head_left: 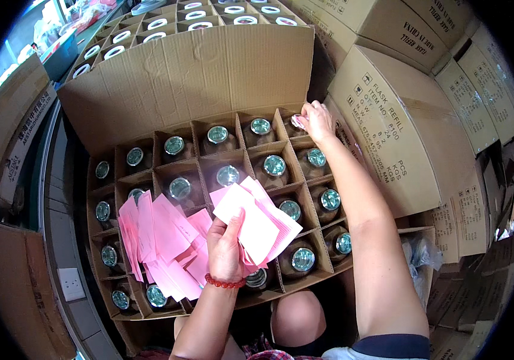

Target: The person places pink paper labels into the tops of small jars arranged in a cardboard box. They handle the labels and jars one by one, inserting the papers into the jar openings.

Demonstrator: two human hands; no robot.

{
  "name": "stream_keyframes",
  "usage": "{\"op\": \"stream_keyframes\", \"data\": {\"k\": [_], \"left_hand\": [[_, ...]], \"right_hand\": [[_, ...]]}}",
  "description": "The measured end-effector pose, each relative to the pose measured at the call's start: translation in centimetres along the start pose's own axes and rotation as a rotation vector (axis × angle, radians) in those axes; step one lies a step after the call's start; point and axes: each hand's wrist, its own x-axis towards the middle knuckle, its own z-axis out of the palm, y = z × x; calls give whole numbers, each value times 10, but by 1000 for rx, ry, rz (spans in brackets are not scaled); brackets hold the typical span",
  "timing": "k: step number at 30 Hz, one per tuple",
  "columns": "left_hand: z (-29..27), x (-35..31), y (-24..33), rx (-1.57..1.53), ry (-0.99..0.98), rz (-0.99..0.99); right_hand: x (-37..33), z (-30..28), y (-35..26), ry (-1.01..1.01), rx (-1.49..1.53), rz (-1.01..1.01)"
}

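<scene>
My left hand (224,255), with a red bead bracelet at the wrist, grips a fanned stack of pink paper slips (255,225) above the carton. At the far right corner compartment, my right hand (318,122) pinches a small pink slip (298,122) at the mouth of a bottle there; the fingers partly hide that bottle. Below lies the open carton (191,84), split by cardboard dividers, with a glass flask refill (275,165) upright in each visible cell. More loose pink slips (170,237) lie spread over the flasks left of my left hand.
Behind the raised flap stands another divided carton with white-ringed tops (200,26). Printed cardboard cartons (389,132) are stacked along the right. Folded cardboard (14,132) and a wall socket (71,284) are at left. Clear plastic bags (422,255) sit at lower right.
</scene>
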Motion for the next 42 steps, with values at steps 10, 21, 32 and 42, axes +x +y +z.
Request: {"op": "stream_keyframes", "data": {"k": [10, 21, 32, 42], "left_hand": [[1, -4, 4, 83, 86, 1], [5, -2, 2, 74, 101, 7], [-1, -7, -14, 189, -68, 82], [0, -14, -17, -59, -352, -232]], "right_hand": [[-9, -26, -15, -332, -10, -120], [-10, -17, -10, -572, -17, 45], [-152, -149, -103, -772, 1581, 436], [-173, -192, -72, -804, 1778, 621]]}}
